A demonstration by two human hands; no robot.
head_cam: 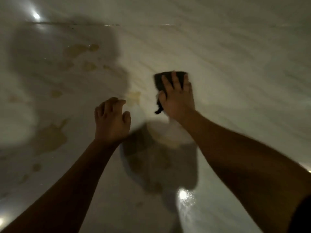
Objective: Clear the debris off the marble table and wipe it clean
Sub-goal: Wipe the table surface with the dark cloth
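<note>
The marble surface (235,73) fills the view. A thin seam (75,23) crosses its far side, and broad bare stone lies to the right of and beyond the right hand (177,96). The stone is pale and glossy with faint grey veins, all blurred. The right hand lies flat with fingers spread, pressing a dark cloth (159,80) onto the surface near the middle; a loose tail of cloth sticks out beside the thumb. The left hand (111,120), nearer and to the left, holds nothing, its fingers loosely curled; whether they touch the stone I cannot tell. Yellow-brown stains (50,137) blotch the left half. A bright glare (183,195) shines between the forearms.
</note>
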